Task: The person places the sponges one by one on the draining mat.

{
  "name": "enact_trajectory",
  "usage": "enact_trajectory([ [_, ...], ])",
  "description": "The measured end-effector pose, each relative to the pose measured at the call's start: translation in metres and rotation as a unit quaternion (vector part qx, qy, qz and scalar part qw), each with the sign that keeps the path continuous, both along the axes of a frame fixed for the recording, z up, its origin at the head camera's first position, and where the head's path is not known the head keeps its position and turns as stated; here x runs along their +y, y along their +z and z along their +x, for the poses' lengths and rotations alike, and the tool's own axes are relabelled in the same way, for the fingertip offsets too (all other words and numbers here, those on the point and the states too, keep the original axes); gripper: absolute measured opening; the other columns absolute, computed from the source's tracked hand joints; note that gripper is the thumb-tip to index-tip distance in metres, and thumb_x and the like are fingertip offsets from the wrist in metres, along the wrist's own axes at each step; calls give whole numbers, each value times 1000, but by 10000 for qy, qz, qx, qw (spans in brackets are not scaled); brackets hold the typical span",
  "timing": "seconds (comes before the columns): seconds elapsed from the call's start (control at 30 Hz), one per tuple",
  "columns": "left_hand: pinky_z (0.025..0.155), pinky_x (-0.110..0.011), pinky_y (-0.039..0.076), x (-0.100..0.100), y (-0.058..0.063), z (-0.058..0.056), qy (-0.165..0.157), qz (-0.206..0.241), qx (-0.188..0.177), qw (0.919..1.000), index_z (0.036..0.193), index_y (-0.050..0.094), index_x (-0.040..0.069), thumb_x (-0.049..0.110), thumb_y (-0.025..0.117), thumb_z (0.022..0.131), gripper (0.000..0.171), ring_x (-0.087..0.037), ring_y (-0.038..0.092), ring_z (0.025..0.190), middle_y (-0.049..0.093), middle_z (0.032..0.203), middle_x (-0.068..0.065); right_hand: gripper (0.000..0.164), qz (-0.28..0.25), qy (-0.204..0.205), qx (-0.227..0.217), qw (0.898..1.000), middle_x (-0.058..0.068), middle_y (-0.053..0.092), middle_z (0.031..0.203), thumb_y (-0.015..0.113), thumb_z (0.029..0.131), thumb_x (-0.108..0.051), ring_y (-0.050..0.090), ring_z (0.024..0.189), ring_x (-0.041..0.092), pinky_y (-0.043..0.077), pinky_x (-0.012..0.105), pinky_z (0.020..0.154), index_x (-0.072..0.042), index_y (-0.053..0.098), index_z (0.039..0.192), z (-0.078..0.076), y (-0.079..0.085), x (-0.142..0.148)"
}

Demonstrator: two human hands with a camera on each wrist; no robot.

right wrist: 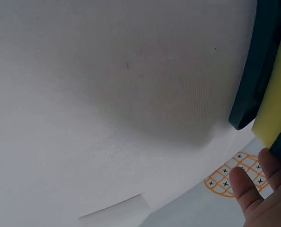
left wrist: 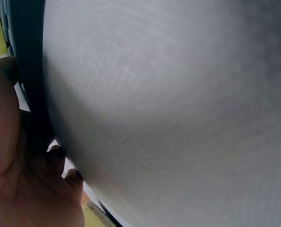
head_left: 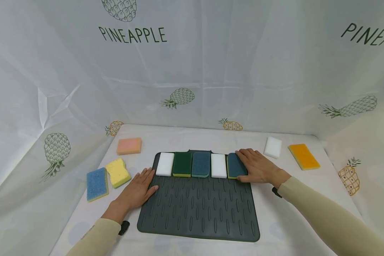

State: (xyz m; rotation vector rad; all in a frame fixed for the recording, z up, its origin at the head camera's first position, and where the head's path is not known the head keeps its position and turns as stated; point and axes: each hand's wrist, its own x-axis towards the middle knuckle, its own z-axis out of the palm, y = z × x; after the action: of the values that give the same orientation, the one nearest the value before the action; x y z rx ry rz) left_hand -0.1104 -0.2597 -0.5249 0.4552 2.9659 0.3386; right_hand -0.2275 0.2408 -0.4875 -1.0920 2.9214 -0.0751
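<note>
A row of sponges lies along the far edge of a dark drying mat (head_left: 198, 209). From the left come a white sponge (head_left: 164, 164), a dark green scouring sponge (head_left: 182, 164), a blue scouring sponge (head_left: 201, 164), another white sponge (head_left: 218, 165) and a blue-and-yellow scouring sponge (head_left: 233, 165). My right hand (head_left: 259, 165) holds that last one at the mat's far right corner, thumb at its near end and fingers at its far end. The left hand (head_left: 137, 190) rests on the mat's left edge, its fingers extended; the left wrist view shows its palm (left wrist: 31, 189) beside the rim.
Left of the mat lie a pink sponge (head_left: 129, 146), a yellow sponge (head_left: 118, 172) and a blue-and-yellow sponge (head_left: 97, 184). On the right are a white sponge (head_left: 273, 147) and an orange sponge (head_left: 304, 156). A pineapple-print sheet (head_left: 211, 64) hangs around the table.
</note>
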Motion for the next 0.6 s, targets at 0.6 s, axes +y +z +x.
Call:
enact_trajectory([
  [0.6, 129, -62, 25, 1, 2, 2, 38, 106, 55, 9999, 163, 33, -4, 42, 54, 110, 73, -44, 27, 159, 33, 169, -25, 100, 164, -79, -172, 9997, 19, 46, 159, 66, 91, -65, 46, 144, 39, 43, 60, 116, 0, 37, 162, -2, 0, -2],
])
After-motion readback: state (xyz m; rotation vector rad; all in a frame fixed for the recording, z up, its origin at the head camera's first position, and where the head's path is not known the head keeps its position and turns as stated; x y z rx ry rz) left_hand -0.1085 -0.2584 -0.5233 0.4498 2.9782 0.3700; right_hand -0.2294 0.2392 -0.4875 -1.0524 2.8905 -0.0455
